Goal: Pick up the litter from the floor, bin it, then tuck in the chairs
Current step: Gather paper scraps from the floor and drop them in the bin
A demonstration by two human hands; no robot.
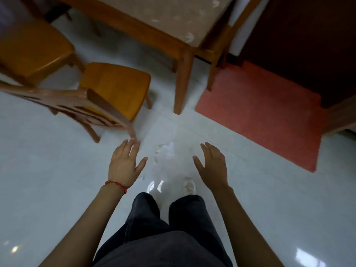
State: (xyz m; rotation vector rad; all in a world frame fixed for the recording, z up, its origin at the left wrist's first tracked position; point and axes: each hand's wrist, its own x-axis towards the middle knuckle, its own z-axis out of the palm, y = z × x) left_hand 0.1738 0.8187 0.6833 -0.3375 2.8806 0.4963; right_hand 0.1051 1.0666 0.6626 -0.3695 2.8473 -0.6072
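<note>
A wooden chair (113, 89) with an orange seat stands pulled out at the left, its backrest rail toward me. My left hand (125, 162), fingers spread and holding nothing, hovers just below the end of that backrest; I cannot tell whether the fingertips touch it. My right hand (212, 166) hangs flat with spread fingers over the floor, holding nothing. Between the hands lies a pale glare or scrap (163, 153) on the glossy tiles; blur hides what it is. A second orange-seated chair (32, 53) stands further left.
A wooden table (146, 33) with a patterned top fills the upper middle, its leg (183, 81) planted ahead of me. A red mat (264, 114) lies at the right before a dark doorway. My dark trousers and a white shoe (189, 185) show below.
</note>
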